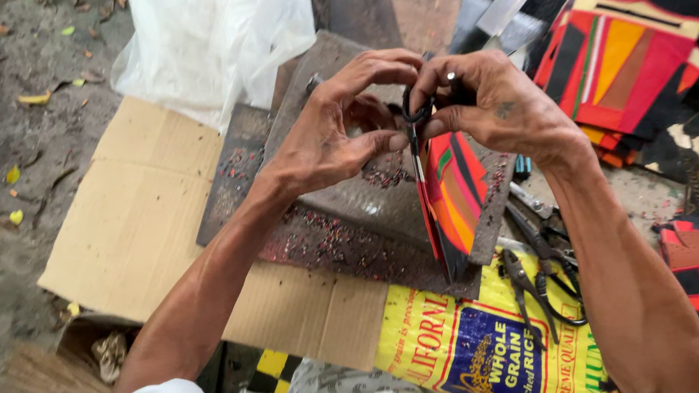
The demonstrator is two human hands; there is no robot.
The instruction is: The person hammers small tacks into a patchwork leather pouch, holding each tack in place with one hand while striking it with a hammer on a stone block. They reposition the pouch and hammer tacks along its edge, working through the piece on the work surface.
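both hands up over the metal slab [342, 206], left hand [333, 136] and right hand [489, 104] pinched a black loop [416, 111] atop a red patterned piece [454, 197], pliers [546, 274] lay just beside on the sack [476, 359]

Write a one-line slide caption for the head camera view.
Both hands, left and right, pinch a black loop atop a red patterned piece above a cardboard sheet.
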